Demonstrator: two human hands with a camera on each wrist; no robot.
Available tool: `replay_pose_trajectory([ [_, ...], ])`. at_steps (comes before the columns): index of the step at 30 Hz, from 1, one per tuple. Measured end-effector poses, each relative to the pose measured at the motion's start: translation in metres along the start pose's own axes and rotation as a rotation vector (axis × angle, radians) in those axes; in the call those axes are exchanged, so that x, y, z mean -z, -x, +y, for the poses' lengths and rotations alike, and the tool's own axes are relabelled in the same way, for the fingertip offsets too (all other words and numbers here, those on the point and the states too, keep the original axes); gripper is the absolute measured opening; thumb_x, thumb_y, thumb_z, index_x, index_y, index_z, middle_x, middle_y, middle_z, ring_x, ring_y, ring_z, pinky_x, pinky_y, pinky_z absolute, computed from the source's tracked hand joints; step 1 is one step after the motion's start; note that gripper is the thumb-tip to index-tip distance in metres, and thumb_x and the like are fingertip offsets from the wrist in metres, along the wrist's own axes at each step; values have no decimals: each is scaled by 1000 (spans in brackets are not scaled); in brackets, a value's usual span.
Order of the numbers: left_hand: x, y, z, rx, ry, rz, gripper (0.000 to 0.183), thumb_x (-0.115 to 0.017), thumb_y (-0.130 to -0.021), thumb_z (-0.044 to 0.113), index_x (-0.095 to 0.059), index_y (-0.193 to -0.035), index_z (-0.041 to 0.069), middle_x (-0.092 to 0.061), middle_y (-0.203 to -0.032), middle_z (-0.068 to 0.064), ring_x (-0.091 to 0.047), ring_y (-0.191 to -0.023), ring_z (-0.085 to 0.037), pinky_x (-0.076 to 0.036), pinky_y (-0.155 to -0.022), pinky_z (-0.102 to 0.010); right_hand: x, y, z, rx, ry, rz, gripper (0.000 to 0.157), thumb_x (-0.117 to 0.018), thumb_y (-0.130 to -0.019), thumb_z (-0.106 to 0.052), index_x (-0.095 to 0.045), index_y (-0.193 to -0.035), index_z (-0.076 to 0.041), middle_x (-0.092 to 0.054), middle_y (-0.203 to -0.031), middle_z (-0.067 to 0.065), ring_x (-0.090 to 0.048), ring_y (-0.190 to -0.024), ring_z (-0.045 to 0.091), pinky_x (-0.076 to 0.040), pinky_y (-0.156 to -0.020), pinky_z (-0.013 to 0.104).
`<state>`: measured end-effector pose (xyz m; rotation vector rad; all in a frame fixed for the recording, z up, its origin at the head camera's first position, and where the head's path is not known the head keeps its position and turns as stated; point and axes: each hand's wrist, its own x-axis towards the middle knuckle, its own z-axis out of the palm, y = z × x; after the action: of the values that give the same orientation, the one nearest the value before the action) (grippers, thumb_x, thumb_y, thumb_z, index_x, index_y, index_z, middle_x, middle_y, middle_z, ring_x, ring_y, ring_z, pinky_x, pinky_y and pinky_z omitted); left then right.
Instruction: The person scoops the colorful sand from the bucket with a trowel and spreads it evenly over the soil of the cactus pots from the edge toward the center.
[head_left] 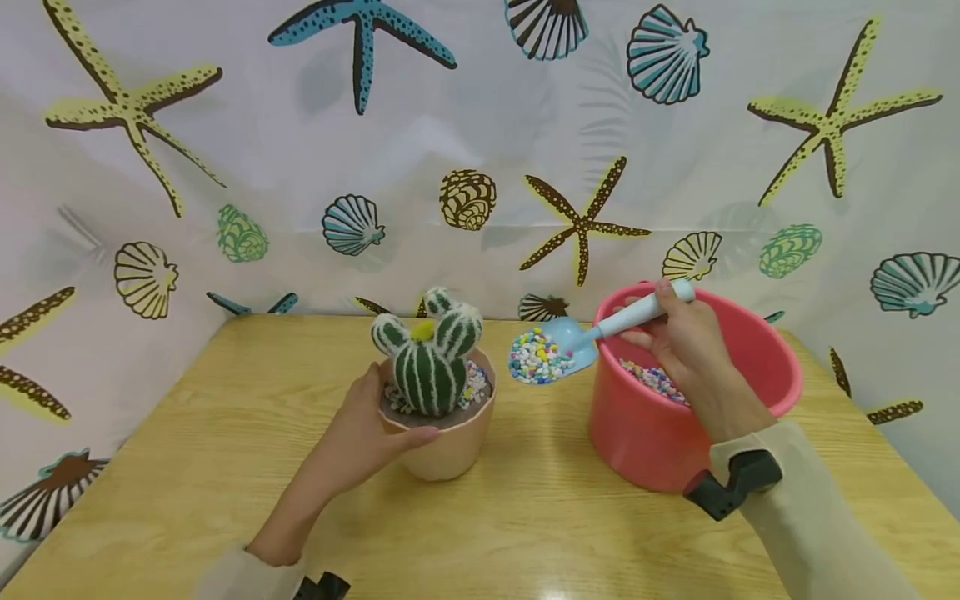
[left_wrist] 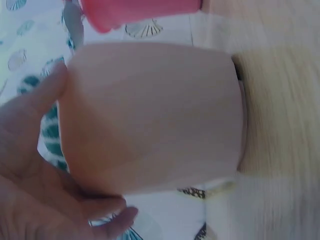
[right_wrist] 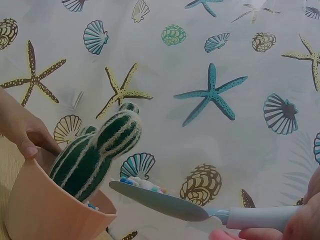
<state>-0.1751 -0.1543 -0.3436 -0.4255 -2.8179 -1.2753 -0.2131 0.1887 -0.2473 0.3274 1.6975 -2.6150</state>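
Note:
My left hand point(head_left: 367, 433) grips the rim and side of a peach flower pot point(head_left: 446, 454), thumb at the front. A green knitted-looking cactus point(head_left: 429, 375) with white stripes and a yellow tuft stands in it, with colored pebbles point(head_left: 474, 383) over grey filling around its base. In my right hand point(head_left: 686, 346) is a light blue scoop point(head_left: 641, 312), pinched by its pale handle. Its blade carries a heap of multicolored pebbles point(head_left: 538, 357) between the pot and a red bucket point(head_left: 637, 442). From the right wrist view, the blade point(right_wrist: 160, 201) lies close to the pot's rim.
The red bucket holds more colored pebbles point(head_left: 652, 382) and stands under my right forearm. Both containers stand on a wooden table point(head_left: 262, 400). Behind it hangs a white cloth point(head_left: 480, 125) printed with starfish and shells.

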Motion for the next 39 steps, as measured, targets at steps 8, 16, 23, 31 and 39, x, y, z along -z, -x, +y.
replay_pose_trajectory([
  [8,10,1,-2,9,19,-48,109,-74,-79,48,-9,-151,-2,-18,-152,-28,-23,-140,-45,-31,-105,-63,-1,1,0,-6,3,-6,42,-40,-100,-29,-35,-139,-16,-45,-120,6,-44,-122,25,-43,-93,43],
  [16,16,-7,-21,-69,108,-101,104,-74,-82,38,-5,-154,8,-11,-157,-22,-15,-144,-42,-25,-108,-63,-10,-6,0,-21,15,-67,25,-37,-101,-29,-45,-119,-12,-46,-122,11,-44,-127,29,-39,-99,43],
  [23,9,-1,14,53,-49,-25,102,-72,-79,53,-21,-147,-4,-29,-145,-31,-34,-134,-47,-35,-103,-61,-16,-11,-3,13,18,-102,29,-37,-102,-28,-53,-100,-4,-63,-87,6,-62,-94,21,-39,-99,43],
  [31,13,1,13,-34,12,-16,95,-76,-78,43,-27,-145,-4,-35,-142,-27,-32,-134,-44,-33,-105,-60,-28,-12,2,-6,38,-49,34,-36,-101,-29,-37,-129,-9,-56,-103,7,-50,-119,26,-38,-102,44],
  [39,16,4,6,-41,1,-40,102,-74,-79,46,-19,-149,-3,-28,-147,-27,-25,-138,-42,-30,-107,-61,-38,-8,10,25,56,-46,19,-34,-103,-26,-38,-116,-12,-45,-112,11,-49,-115,27,-39,-101,47],
])
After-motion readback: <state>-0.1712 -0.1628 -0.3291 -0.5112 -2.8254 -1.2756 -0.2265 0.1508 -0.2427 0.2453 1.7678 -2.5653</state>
